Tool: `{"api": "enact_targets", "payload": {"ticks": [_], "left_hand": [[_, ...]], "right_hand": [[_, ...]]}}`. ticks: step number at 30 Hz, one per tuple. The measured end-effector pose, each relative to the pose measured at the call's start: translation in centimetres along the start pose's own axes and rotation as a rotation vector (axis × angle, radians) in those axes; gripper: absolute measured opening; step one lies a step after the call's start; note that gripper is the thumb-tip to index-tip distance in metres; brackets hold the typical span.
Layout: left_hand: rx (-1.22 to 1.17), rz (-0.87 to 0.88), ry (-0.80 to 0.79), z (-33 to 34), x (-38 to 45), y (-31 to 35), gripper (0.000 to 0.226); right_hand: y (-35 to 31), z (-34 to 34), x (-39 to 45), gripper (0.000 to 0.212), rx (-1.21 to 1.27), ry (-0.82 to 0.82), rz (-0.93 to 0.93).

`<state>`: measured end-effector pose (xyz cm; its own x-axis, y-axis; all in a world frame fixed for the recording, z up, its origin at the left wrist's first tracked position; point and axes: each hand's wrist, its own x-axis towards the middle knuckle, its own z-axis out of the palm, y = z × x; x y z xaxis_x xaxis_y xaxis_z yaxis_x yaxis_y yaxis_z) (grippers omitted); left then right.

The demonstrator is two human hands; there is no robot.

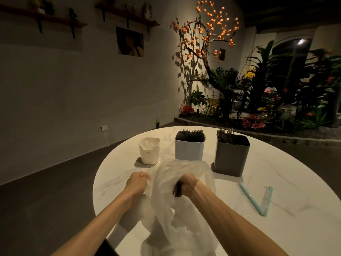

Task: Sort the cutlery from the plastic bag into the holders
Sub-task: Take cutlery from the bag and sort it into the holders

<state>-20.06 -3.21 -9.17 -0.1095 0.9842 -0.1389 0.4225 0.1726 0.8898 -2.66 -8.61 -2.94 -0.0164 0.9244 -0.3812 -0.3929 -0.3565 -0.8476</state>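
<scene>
A clear plastic bag [177, 209] lies crumpled on the round white table [276, 182] in front of me. My left hand [137, 183] grips the bag's left edge. My right hand [186, 184] is inside the bag's mouth, curled round a bunch of dark cutlery [177, 191] whose ends stick out below the fist. Behind the bag stand three holders: a small white holder [149, 154] on the left that looks empty, a white holder [189, 149] packed with dark cutlery in the middle, and a grey holder [231, 157] with a few pieces on the right.
A light blue bag clip [258, 200] lies open in a V on the table, right of my right arm. The table's curved edge runs close on the left. Beyond the table are a dark floor, a wall and a planter with a lit tree.
</scene>
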Motion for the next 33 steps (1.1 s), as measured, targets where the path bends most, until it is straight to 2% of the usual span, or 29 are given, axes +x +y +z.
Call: {"api": "enact_targets", "payload": {"ticks": [4,6,8,10,12,14,16,18,20,21,23,25,26,28,29,33], "left_hand": [[0.062,0.006,0.041,-0.5,1.0,-0.2,0.033],[0.03,-0.03,0.075,-1.0,1.2,0.3,0.023],[0.015,-0.099,0.119,-1.3,1.7,0.8,0.033],[0.07,-0.143,0.139,-1.7,1.7,1.3,0.04],[0.197,-0.16,0.146,-2.1,2.3,1.1,0.037],[0.342,-0.145,0.137,-2.7,2.0,1.0,0.033],[0.515,-0.096,0.134,-3.1,1.5,1.0,0.029],[0.69,0.026,0.186,-3.3,1.1,1.5,0.027],[0.666,0.263,0.265,-3.2,1.2,2.1,0.032],[0.588,0.395,0.244,-3.0,0.9,2.5,0.035],[0.415,0.567,0.059,-1.7,0.7,2.9,0.044],[0.371,0.493,-0.164,0.9,0.8,2.0,0.066],[0.502,0.437,-0.259,2.5,0.9,1.5,0.078],[0.901,0.362,-0.379,5.3,0.6,-0.1,0.085],[0.994,0.356,-0.39,6.3,0.5,-1.0,0.088],[1.043,0.377,-0.293,8.6,-1.6,-3.1,0.099]], "right_hand": [[0.1,-0.6,1.4,0.035,0.109,0.016,0.048],[0.2,-1.0,2.0,0.035,0.047,-0.003,0.145],[0.1,-1.2,2.2,0.033,-0.01,-0.052,0.278],[-0.1,-1.9,1.6,0.028,-0.15,-0.203,0.372],[-0.6,-2.7,-0.2,0.017,-0.311,-0.398,0.418],[-1.6,-3.8,-2.5,0.011,-0.416,-0.558,0.413],[-3.1,-5.5,-4.1,0.017,-0.473,-0.624,0.342],[-5.0,-7.7,-4.9,0.021,-0.481,-0.612,0.262],[-6.7,-9.6,-5.2,0.021,-0.44,-0.582,0.215],[-7.3,-10.3,-5.3,0.021,-0.41,-0.571,0.201],[-8.4,-11.3,-5.5,0.018,-0.341,-0.575,0.159],[-9.3,-11.2,-6.2,0.014,-0.299,-0.6,0.114],[-9.7,-11.0,-6.5,0.011,-0.29,-0.599,0.089],[-10.3,-10.4,-6.8,0.008,-0.275,-0.551,0.032],[-10.6,-10.2,-6.8,0.01,-0.272,-0.502,0.002],[-11.3,-9.0,-5.9,0.011,-0.311,-0.315,-0.136]]}}
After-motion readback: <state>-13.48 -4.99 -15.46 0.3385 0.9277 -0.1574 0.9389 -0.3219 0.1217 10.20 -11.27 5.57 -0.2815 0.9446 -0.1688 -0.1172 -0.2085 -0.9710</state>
